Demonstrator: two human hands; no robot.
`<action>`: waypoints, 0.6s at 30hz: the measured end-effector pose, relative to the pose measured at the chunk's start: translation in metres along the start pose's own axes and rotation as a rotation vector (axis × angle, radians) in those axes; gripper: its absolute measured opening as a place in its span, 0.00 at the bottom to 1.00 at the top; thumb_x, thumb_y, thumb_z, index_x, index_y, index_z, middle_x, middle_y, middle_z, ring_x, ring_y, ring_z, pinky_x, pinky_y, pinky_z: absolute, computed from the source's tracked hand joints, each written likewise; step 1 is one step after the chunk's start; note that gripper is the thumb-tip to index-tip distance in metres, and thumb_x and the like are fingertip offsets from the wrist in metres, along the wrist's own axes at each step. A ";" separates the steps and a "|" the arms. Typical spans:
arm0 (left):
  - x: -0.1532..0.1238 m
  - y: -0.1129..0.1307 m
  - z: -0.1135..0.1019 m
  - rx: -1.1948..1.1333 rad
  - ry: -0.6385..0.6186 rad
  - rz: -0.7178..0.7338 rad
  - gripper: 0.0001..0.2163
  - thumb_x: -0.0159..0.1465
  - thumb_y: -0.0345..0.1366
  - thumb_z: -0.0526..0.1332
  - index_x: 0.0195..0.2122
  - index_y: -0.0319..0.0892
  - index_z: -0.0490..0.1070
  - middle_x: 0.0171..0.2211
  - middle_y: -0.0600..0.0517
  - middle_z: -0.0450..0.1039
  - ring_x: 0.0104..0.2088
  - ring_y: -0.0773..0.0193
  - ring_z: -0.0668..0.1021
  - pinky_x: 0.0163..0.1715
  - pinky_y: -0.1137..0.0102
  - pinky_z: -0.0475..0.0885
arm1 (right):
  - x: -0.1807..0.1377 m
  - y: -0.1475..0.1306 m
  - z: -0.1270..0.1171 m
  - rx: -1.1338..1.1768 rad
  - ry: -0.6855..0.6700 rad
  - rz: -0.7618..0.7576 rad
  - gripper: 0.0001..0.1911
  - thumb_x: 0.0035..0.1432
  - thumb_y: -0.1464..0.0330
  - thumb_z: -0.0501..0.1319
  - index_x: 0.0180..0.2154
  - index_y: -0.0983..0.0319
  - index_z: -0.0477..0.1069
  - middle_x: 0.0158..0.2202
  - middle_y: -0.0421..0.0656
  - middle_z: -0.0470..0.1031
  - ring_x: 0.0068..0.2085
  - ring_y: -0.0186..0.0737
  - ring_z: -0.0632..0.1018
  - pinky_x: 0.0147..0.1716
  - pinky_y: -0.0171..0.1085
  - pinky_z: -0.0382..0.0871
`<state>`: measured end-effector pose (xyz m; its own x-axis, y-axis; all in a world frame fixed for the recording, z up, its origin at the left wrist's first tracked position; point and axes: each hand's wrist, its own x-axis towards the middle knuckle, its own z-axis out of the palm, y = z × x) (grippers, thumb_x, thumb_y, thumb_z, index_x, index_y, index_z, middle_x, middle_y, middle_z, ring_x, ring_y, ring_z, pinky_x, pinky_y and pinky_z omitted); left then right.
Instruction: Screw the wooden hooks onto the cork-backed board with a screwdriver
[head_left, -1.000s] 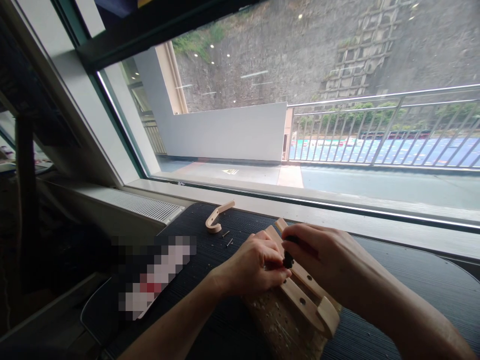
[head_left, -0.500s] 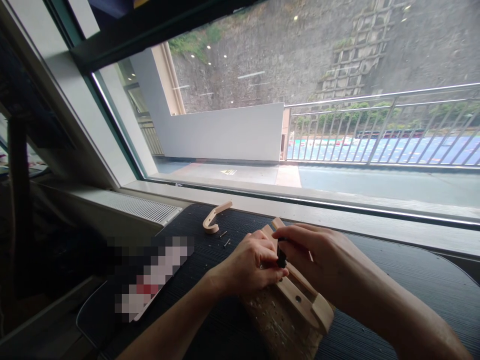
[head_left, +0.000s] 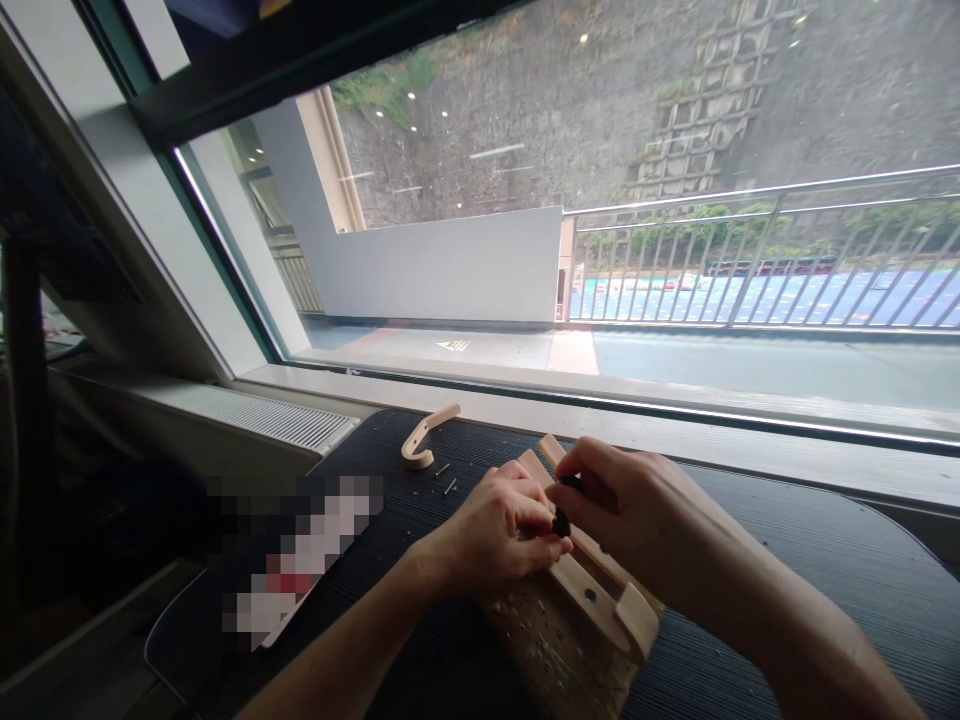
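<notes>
Over a wooden hook (head_left: 581, 590) with a dark screw hole, my left hand (head_left: 499, 525) pinches a small black piece (head_left: 561, 523) between thumb and fingertips. My right hand (head_left: 615, 495) is closed just beside it, its thumb and fingers around a black part (head_left: 571, 482). Fingers cover most of both, so I cannot tell whether they are one tool. The hook lies on a worn, pitted wooden block (head_left: 540, 630), its bent end towards me. A wooden strip (head_left: 551, 450) runs along its right side, partly under my right hand.
Another curved wooden hook (head_left: 420, 445) lies on the dark tabletop (head_left: 810, 580) at the back left. Two screws (head_left: 446, 480) are near it. A flat, blurred-out pale item (head_left: 315, 565) lies at left. A window sill (head_left: 675, 420) borders the table's far edge.
My right hand has lifted slightly away from my left, and its black part now tilts instead of standing upright. The view has shifted a little; my left hand keeps its place.
</notes>
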<state>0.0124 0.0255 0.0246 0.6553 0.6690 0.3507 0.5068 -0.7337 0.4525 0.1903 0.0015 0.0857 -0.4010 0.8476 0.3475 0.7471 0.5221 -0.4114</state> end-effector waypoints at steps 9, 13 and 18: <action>0.000 0.001 -0.001 0.029 -0.002 -0.027 0.11 0.59 0.38 0.60 0.21 0.40 0.71 0.26 0.53 0.72 0.35 0.64 0.70 0.44 0.68 0.61 | 0.000 -0.005 -0.009 0.124 -0.049 -0.125 0.12 0.58 0.75 0.51 0.32 0.59 0.72 0.29 0.37 0.73 0.29 0.31 0.71 0.28 0.30 0.59; 0.001 0.001 -0.001 0.064 -0.009 -0.021 0.12 0.59 0.38 0.61 0.20 0.40 0.69 0.26 0.54 0.72 0.36 0.64 0.70 0.44 0.68 0.61 | 0.000 -0.005 -0.009 0.149 -0.036 -0.090 0.09 0.57 0.73 0.53 0.32 0.59 0.72 0.27 0.36 0.73 0.26 0.29 0.70 0.26 0.30 0.58; 0.001 0.001 0.000 0.054 -0.011 -0.007 0.10 0.59 0.38 0.61 0.22 0.40 0.71 0.27 0.54 0.72 0.37 0.64 0.70 0.44 0.68 0.60 | 0.000 0.000 -0.003 0.063 -0.016 -0.010 0.06 0.57 0.68 0.56 0.31 0.59 0.70 0.22 0.35 0.71 0.22 0.29 0.66 0.22 0.31 0.54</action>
<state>0.0130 0.0257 0.0255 0.6573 0.6734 0.3384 0.5410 -0.7342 0.4102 0.1914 0.0010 0.0881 -0.4175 0.8433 0.3384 0.7082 0.5353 -0.4604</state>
